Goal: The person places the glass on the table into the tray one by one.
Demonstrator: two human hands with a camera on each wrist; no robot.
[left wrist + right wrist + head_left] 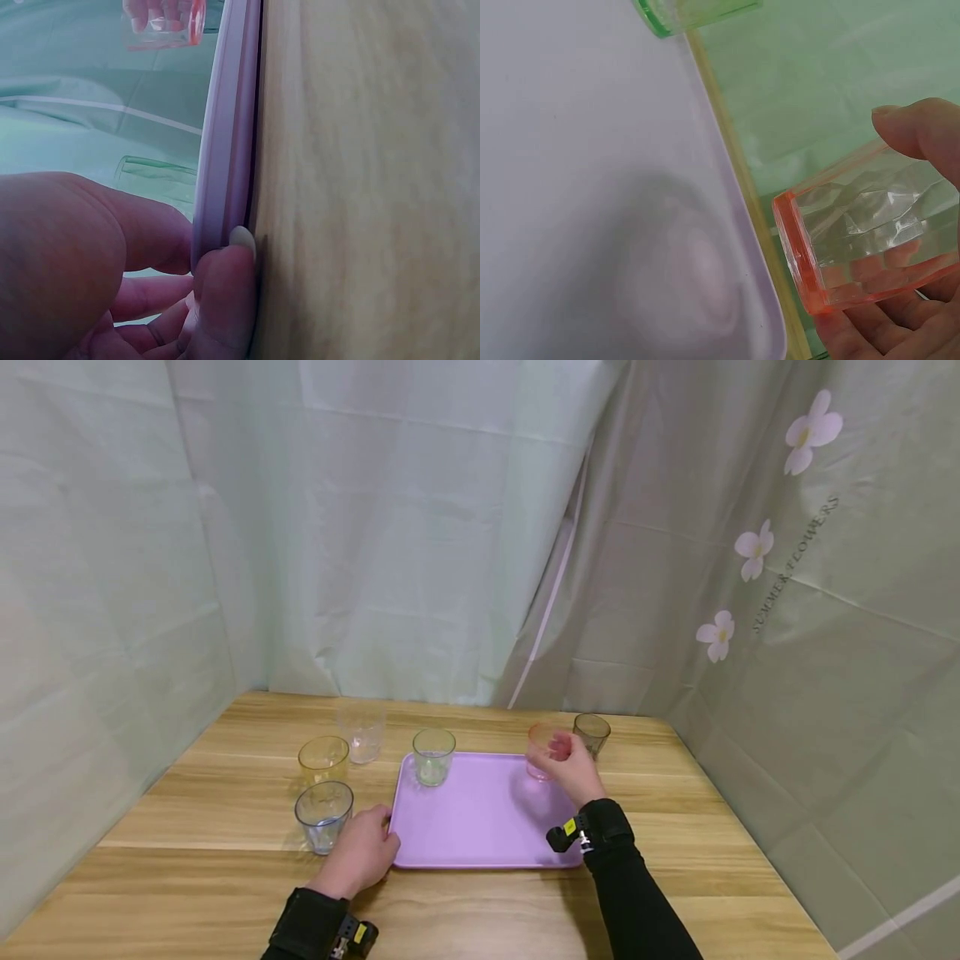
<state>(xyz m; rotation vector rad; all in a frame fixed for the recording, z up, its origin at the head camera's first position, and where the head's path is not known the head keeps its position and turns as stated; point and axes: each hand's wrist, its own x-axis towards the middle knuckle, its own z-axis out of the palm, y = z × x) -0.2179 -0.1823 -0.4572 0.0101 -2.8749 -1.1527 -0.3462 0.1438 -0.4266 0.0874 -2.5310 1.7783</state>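
Observation:
A pale purple tray [480, 822] lies on the wooden table. My left hand [363, 850] pinches its left rim near the front corner; the left wrist view shows thumb and fingers at the tray edge [229, 135]. Over the back right part of the tray, my right hand [577, 772] holds a clear pink glass [537, 743]. In the right wrist view, thumb and fingers lie on opposite sides of the pink glass [877, 217], its orange-red base raised above the tray. A green glass [433, 762] stands upright in the tray's back left corner.
Left of the tray stand a blue-grey glass [324, 822] close to my left hand, a yellow glass [322, 756] and a colourless glass [363, 735]. A dark brownish glass [592, 731] is behind my right hand. Curtains [420, 527] enclose the table.

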